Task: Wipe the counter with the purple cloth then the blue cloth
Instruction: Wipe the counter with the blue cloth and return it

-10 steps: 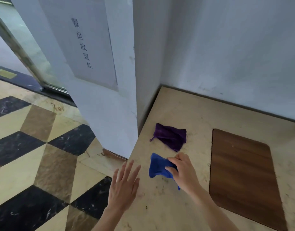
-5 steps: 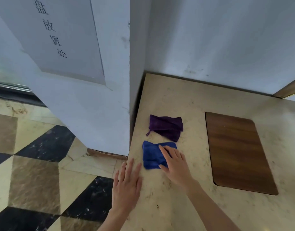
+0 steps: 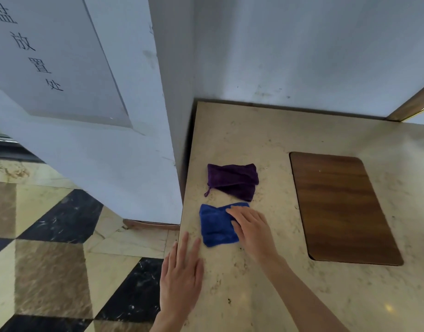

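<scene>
A folded purple cloth [image 3: 232, 180] lies on the beige stone counter [image 3: 266, 271] near its left edge. Just in front of it lies a folded blue cloth [image 3: 214, 226]. My right hand [image 3: 252, 227] rests flat on the blue cloth's right side, fingers spread and pointing left, covering that part. My left hand [image 3: 182, 274] lies flat on the counter's left edge, fingers together and extended, holding nothing, a little in front of the blue cloth and apart from it.
A brown wooden inset panel [image 3: 342, 207] sits in the counter to the right of the cloths. White walls [image 3: 301, 56] close the counter at the back and left. Left of the counter edge the patterned tile floor [image 3: 62, 259] lies below.
My right hand went from pinching the blue cloth to lying flat on it, and the cloth is spread flatter. My left hand came down onto the counter edge. The camera moved closer.
</scene>
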### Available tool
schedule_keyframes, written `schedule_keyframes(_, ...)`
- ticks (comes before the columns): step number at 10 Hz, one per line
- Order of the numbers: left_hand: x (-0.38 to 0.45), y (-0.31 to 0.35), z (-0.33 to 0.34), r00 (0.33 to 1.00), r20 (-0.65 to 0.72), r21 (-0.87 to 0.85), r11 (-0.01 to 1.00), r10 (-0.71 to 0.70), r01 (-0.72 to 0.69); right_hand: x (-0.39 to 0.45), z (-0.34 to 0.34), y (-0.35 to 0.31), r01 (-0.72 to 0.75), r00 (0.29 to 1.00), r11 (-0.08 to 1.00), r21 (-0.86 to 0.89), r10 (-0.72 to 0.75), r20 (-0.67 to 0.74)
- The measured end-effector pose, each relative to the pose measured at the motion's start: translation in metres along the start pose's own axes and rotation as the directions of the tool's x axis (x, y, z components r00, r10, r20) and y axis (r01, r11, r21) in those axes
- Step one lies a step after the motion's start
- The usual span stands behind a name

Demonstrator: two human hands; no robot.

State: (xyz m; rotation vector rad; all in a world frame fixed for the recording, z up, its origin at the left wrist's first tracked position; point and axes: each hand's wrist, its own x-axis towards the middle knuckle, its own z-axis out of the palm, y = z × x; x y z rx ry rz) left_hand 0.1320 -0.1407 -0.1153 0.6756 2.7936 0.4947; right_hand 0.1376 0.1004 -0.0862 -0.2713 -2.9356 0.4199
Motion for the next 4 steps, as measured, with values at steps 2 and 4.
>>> schedule_keyframes(2,0.0,0.004,-0.007,0.998,0.058,0.026,1.0,-0.017,0.015,-0.03,0.007,-0.009,-0.101,0.964,0.98,-0.17,0.139,0.228)
schedule_keyframes(4,0.01,0.011,-0.033,0.982,0.189,0.069,0.997,-0.03,0.018,-0.024,-0.014,-0.023,-0.178,0.907,0.978,-0.109,0.206,0.368)
